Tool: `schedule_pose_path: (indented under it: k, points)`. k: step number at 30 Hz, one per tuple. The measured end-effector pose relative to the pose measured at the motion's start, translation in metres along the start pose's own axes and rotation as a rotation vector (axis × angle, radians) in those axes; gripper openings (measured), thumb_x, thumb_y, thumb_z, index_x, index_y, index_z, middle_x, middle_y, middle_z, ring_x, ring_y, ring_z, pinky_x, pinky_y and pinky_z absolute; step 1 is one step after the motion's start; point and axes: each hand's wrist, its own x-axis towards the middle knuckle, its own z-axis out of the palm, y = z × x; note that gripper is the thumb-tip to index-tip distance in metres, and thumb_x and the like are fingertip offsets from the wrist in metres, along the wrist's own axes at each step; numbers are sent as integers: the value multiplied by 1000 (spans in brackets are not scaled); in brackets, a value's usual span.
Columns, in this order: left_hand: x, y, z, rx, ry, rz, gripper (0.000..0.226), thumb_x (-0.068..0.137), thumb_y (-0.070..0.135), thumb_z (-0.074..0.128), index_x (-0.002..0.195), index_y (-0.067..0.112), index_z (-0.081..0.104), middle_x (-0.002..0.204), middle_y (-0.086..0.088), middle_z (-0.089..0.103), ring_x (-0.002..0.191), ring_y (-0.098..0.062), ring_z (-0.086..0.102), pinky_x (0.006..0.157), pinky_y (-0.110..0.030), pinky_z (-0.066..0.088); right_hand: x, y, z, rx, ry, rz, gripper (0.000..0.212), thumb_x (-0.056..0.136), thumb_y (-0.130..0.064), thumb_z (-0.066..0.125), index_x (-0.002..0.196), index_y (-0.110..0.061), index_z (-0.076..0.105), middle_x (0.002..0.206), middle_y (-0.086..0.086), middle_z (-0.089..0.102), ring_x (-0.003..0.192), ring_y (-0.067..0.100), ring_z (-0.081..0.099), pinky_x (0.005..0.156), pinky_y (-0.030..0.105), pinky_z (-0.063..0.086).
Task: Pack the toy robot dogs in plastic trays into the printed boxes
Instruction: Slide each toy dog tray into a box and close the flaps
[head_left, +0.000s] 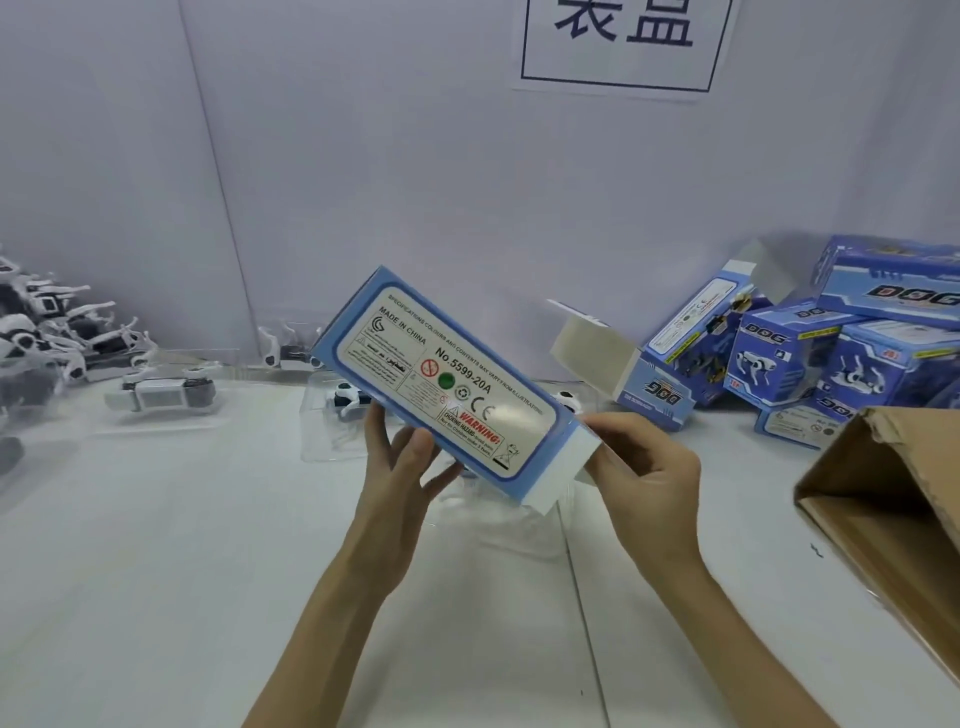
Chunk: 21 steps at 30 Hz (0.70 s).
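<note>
I hold a blue printed box tilted above the white table, its label side facing me. My left hand supports it from below near the middle, fingers fairly straight against its underside. My right hand pinches the white end flap at the box's lower right end. Behind the box a clear plastic tray with a white-and-black toy robot dog lies on the table, partly hidden.
More printed boxes are heaped at the back right, one with open flaps. A brown cardboard carton juts in at the right edge. Loose toy dogs and trays lie along the back left. A wall stands close behind.
</note>
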Motion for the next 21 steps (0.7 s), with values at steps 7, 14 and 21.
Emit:
schedule_pose_path:
  k: [7,14,21]
  points:
    - [1,3,-3,-154,40,-34,111,52,62,91,144,31,39,120,-4,68,114,-25,67,85,-46,60,-9,6,7,-118,-135,-45,20,91,-12,68,109,-17,74,108,-6,75,106,15,69,93,35,54]
    - [2,7,-13,-556,180,-50,70,84,61,58,141,21,55,137,-10,62,126,-35,60,98,-64,48,2,19,-4,-154,-198,142,41,89,-48,60,123,-24,64,134,-16,60,130,4,50,109,27,37]
    - [2,10,-23,-1028,202,-162,102,72,62,74,143,-2,39,134,-29,56,124,-53,55,99,-63,48,-9,54,-9,-788,-562,208,64,80,-74,60,132,-39,51,165,-8,16,153,6,5,117,30,11]
